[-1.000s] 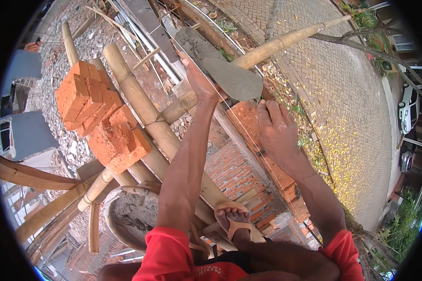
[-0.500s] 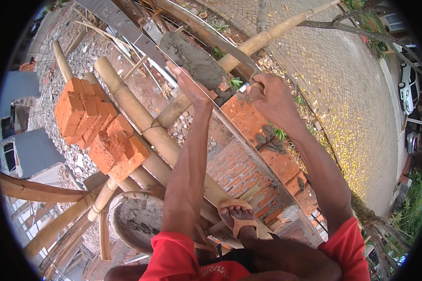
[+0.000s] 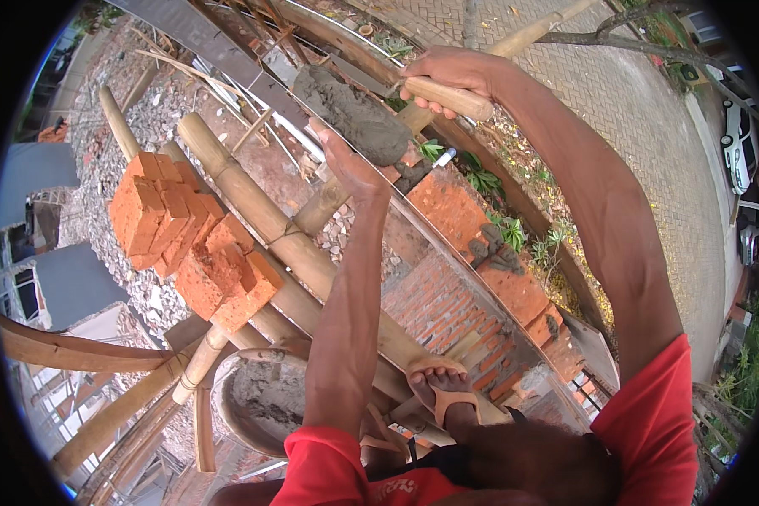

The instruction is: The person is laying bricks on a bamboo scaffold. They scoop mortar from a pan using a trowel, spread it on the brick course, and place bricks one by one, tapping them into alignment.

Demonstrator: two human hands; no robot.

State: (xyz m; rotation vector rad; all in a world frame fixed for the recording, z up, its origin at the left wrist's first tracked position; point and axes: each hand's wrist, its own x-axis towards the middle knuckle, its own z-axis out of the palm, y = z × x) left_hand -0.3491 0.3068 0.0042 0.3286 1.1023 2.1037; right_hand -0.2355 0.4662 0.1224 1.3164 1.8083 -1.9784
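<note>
My left hand (image 3: 354, 164) lies against the near side of the wall, fingers stretched along a long straight board (image 3: 472, 268), holding nothing. My right hand (image 3: 460, 72) is closed round the wooden handle (image 3: 451, 99) of a trowel, above the wall's far side; its blade is mostly hidden. Between the hands a thick heap of wet grey mortar (image 3: 354, 118) sits on the wall top. Closer to me, the orange brick course (image 3: 447, 202) shows, with mortar lumps (image 3: 493, 250) on it. A small white and blue object (image 3: 444, 157) sticks up beside the bricks.
Stacked orange bricks (image 3: 164, 211) rest on bamboo poles (image 3: 244, 190) at the left. A round tub of mortar (image 3: 261, 392) stands near my left arm. My sandalled foot (image 3: 444, 388) is on the bamboo. Beyond the wall lie plants (image 3: 481, 177) and a paved road (image 3: 632, 169).
My right hand has moved up and away over the wall's far side, turning the trowel so its handle shows. My left hand stays against the board; the view has shifted slightly.
</note>
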